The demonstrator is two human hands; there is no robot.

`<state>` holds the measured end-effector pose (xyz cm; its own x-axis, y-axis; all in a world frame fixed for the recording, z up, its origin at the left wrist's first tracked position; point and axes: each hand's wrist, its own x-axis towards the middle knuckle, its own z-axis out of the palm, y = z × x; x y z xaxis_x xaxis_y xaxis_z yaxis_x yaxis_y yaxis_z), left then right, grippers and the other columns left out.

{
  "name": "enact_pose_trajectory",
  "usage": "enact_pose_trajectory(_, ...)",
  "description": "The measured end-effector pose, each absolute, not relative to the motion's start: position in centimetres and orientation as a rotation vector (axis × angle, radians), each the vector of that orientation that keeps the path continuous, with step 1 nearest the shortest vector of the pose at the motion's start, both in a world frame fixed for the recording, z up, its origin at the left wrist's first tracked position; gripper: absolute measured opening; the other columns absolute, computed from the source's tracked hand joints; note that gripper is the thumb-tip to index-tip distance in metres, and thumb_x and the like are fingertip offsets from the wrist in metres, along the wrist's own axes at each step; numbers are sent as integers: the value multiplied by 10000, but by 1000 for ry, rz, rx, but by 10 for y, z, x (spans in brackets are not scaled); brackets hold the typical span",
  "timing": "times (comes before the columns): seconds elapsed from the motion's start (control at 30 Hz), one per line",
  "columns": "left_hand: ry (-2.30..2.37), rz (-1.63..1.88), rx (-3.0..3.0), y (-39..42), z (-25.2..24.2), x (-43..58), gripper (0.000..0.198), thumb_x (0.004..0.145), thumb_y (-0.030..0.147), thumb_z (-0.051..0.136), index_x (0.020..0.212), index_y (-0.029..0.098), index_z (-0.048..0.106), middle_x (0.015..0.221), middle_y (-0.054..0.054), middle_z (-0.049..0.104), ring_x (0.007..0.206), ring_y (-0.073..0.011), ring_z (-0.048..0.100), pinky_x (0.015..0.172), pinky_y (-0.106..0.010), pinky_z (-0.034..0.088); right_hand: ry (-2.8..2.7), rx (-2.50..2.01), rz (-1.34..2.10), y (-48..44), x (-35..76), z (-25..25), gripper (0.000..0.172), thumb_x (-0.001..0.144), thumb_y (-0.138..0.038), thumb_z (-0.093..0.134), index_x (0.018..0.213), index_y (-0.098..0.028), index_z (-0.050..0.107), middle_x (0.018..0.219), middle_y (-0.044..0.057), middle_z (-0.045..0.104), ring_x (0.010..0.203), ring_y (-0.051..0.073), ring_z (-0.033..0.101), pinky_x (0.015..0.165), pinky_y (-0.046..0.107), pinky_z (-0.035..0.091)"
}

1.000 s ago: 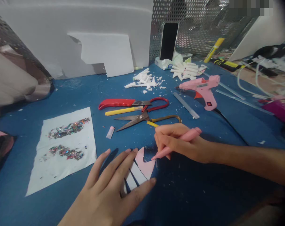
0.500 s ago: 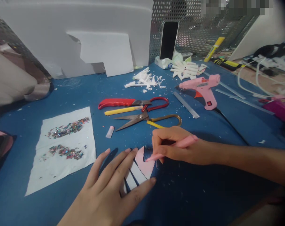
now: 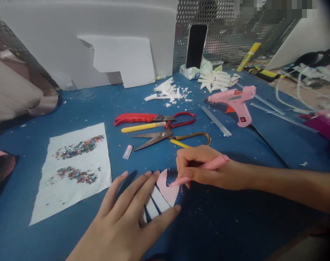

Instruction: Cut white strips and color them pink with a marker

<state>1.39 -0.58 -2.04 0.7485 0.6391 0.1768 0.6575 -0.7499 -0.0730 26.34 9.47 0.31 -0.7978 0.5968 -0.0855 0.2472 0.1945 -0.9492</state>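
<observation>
Pressing hand: left hand (image 3: 129, 214), open and flat with the fingers spread, lies on the pink piece (image 3: 168, 191) and pins it to the table (image 3: 235, 217).
Writing hand: right hand (image 3: 200, 168) is closed around a pink pen (image 3: 216, 162), thumb and fingers pinching its lower half.
Pen: slanted low, tip down and to the left, touching the right edge of the pink piece.
Pink piece: flat on the table between the two hands, near the front edge; it has a curved notch at the top, and white strips (image 3: 161, 201) show between the left fingers.
Scissors (image 3: 165, 136): just beyond the right hand, blades open and pointing left, brass-coloured loop handle.
Red cutter (image 3: 137, 118): behind the scissors, beside a yellow stick (image 3: 141, 127).
Glue gun (image 3: 235, 101): pink, lying on its side, nozzle left; there is a red sticker on the grip, its print too small to read.
Glue stick (image 3: 216, 121): clear rod, left of the gun.
Paper (image 3: 72, 188): white sheet at left, carrying two heaps of glitter (image 3: 79, 148).
Phone (image 3: 196, 45): upright at the back, screen dark.
Foam scraps (image 3: 167, 94): white, scattered in front of the phone.
Writing: none legible anywhere in view.
</observation>
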Motion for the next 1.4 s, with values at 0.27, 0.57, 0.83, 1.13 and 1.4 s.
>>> enact_pose_trajectory(0.27, -1056, -233, -2811, -6, -21, 13, 645, 875, 700, 341, 1440, 395, 280, 1480, -134, 330, 1408, -353, 221, 1079, -597, 156, -2173, -796, 1679, 95, 262, 5, 312, 944, -367, 529, 731, -140, 540, 673, -10, 581, 615, 96, 542, 552, 221, 385)
enact_pose_trajectory(0.57, -1053, -240, -2818, -5, -21, 14, 640, 874, 700, 347, 1435, 398, 290, 1478, -125, 335, 1403, -348, 230, 1082, -597, 146, -2170, -770, 1708, 96, 263, 4, 306, 945, -362, 530, 739, -137, 549, 680, -9, 586, 622, 92, 544, 576, 220, 392)
enact_pose_trajectory(0.83, -1064, -234, -2834, -6, -20, 14, 626, 883, 680, 355, 1437, 396, 287, 1481, -133, 331, 1403, -355, 232, 1085, -592, 139, -2167, -771, 1761, 96, 264, 2, 315, 942, -380, 526, 743, -137, 537, 681, -6, 577, 612, 93, 533, 544, 207, 365)
enact_pose_trajectory(1.13, -1063, -197, -2838, -5, -19, 13, 622, 885, 685, 335, 1437, 404, 279, 1490, -131, 313, 1391, -350, 258, 1071, -600, 163, -2128, -715, 1732, 97, 264, 4, 282, 935, -371, 537, 792, -130, 568, 696, -9, 554, 593, 80, 503, 537, 200, 365)
enact_pose_trajectory(1.4, -1073, -231, -2843, -6, -19, 14, 624, 878, 685, 362, 1431, 403, 296, 1480, -123, 327, 1402, -344, 223, 1086, -594, 133, -2188, -607, 1586, 96, 263, 6, 187, 889, -304, 629, 1000, -154, 631, 908, 30, 615, 798, 118, 550, 705, 230, 432)
